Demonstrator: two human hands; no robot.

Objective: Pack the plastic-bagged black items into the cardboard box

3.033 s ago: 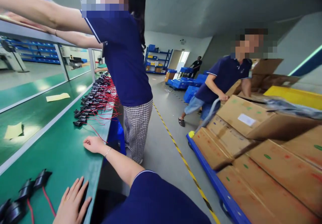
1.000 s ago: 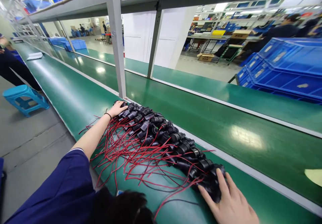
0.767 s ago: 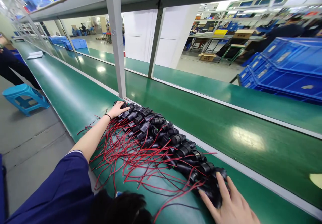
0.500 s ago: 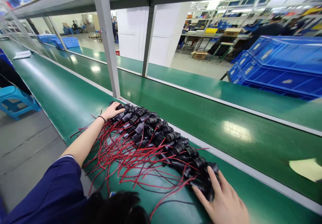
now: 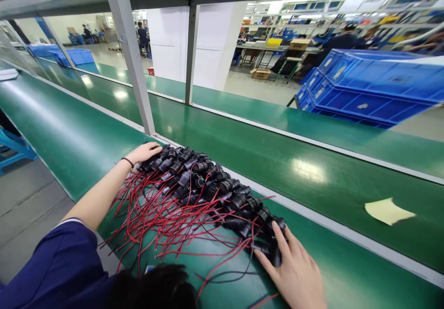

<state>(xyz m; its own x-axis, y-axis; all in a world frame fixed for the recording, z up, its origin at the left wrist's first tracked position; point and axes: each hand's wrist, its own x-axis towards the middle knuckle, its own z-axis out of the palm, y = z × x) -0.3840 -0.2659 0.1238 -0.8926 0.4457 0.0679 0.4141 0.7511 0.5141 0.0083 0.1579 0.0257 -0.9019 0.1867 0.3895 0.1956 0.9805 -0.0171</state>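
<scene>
That green surface (image 5: pixel 312 179) is smooth and pretty glossy, the black connectors (image 5: pixel 208 186) look like shiny plastic, red wires (image 5: pixel 163 216) rubbery-coated, upper-right blue crates (image 5: pixel 364 91) matte plastic.

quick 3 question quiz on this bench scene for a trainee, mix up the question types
1. True or false: the left hand rests at the far end of the row of black parts.
2. What colour are the wires that trail from the parts toward the person?
A. blue
B. red
C. yellow
3. Fill in: the right hand lies flat on the near end of the row, fingers ____ (spread or curled into a fist).

Key
1. True. The left hand touches the end of the row by the post.
2. B. They are red, spread across the green belt.
3. Spread. The hand grips nothing.
</scene>
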